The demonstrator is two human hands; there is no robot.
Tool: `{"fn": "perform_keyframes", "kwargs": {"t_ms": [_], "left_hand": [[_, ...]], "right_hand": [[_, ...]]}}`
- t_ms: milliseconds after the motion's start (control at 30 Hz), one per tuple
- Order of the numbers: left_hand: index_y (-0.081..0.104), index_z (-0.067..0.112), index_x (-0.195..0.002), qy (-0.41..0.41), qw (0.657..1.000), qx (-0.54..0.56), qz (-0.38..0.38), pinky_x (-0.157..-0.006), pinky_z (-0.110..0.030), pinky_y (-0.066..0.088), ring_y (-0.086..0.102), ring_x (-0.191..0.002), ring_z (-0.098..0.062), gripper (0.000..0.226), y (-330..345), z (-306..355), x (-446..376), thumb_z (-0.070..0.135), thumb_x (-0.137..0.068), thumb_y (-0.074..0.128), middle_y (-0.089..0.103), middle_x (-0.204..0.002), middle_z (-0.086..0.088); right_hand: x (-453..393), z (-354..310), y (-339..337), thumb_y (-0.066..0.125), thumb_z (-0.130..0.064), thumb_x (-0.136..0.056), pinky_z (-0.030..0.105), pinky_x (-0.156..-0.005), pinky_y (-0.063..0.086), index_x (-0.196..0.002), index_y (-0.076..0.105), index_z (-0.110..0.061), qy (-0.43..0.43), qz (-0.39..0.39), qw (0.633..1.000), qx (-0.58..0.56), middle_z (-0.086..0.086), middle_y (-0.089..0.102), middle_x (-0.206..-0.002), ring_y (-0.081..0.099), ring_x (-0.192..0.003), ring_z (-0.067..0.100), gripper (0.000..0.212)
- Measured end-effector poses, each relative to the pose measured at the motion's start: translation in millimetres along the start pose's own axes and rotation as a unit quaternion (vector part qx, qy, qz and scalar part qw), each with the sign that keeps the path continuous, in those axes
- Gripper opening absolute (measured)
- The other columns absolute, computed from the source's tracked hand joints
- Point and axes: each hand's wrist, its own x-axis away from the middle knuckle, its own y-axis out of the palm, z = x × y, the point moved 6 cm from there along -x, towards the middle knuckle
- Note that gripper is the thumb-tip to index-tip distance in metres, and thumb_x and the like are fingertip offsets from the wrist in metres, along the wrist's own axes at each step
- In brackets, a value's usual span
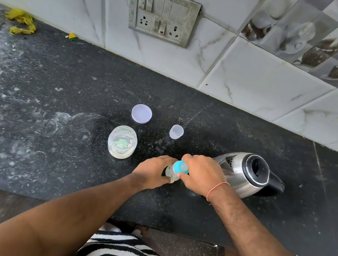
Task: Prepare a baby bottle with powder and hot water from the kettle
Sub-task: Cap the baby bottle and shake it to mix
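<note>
1. Gripping the baby bottle with both hands: your left hand wraps the body, your right hand closes on the blue collar.
2. Bottle sits on the black counter, tilted, just left of the steel kettle.
3. Powder jar is open, left of the bottle; its lid lies behind it.
4. Clear bottle cap stands apart, beside the lid.

Switchboard — perhaps yellow cloth
</note>
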Motion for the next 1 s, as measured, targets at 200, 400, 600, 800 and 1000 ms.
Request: {"fn": "perform_keyframes", "kwargs": {"t_ms": [200,400,600,800,1000], "left_hand": [[0.054,0.038,-0.149,0.018,0.997,-0.067,0.023,-0.089,-0.036,0.058,0.069,-0.120,-0.015,0.060,-4,5,1,0.047,-0.095,0.078,0.062,-0.146,0.017],[0.053,0.034,-0.149,0.001,0.999,-0.032,-0.009,-0.093,-0.037,0.056,0.067,-0.122,-0.017,0.063,-5,7,0,0.044,-0.094,0.081,0.060,-0.145,0.015],[0.058,0.038,-0.145,-0.008,0.999,-0.011,-0.051,-0.103,-0.045,0.058,0.067,-0.121,-0.016,0.062,-6,8,-5,0.039,-0.088,0.085,0.069,-0.137,0.013],[0.060,0.043,-0.138,-0.008,0.997,-0.079,-0.017,-0.093,-0.043,0.060,0.071,-0.109,-0.016,0.056,-11,8,-4,0.053,-0.087,0.082,0.075,-0.120,0.014],[0.059,0.045,-0.141,-0.011,0.996,-0.087,0.034,-0.084,-0.036,0.057,0.072,-0.106,-0.017,0.053,-9,11,3,0.052,-0.092,0.078,0.077,-0.120,0.012]], "right_hand": [[1,-1,9,0.066,-0.052,-0.101,0.041,-0.079,0.054,-0.119,0.062,-0.015,0.032,0.009,0.999,-0.026,0.009,0.076,-0.117,0.073,-0.104,0.031,0.042],[1,0,12,0.067,-0.050,-0.100,0.039,-0.071,0.044,-0.117,0.051,-0.017,0.026,-0.008,0.997,-0.069,0.009,0.072,-0.117,0.071,-0.103,0.035,0.040],[-6,-6,3,0.066,-0.045,-0.101,0.042,-0.075,0.050,-0.119,0.050,-0.016,-0.046,-0.038,0.998,-0.033,0.010,0.070,-0.117,0.070,-0.102,0.035,0.038],[-6,-7,4,0.066,-0.044,-0.101,0.038,-0.072,0.041,-0.116,0.050,-0.013,-0.046,-0.027,0.998,-0.040,0.012,0.072,-0.115,0.070,-0.100,0.035,0.038],[-6,-6,16,0.066,-0.051,-0.100,0.039,-0.070,0.042,-0.103,0.038,-0.018,0.052,-0.009,0.992,-0.112,0.016,0.075,-0.109,0.071,-0.097,0.040,0.043]]}}
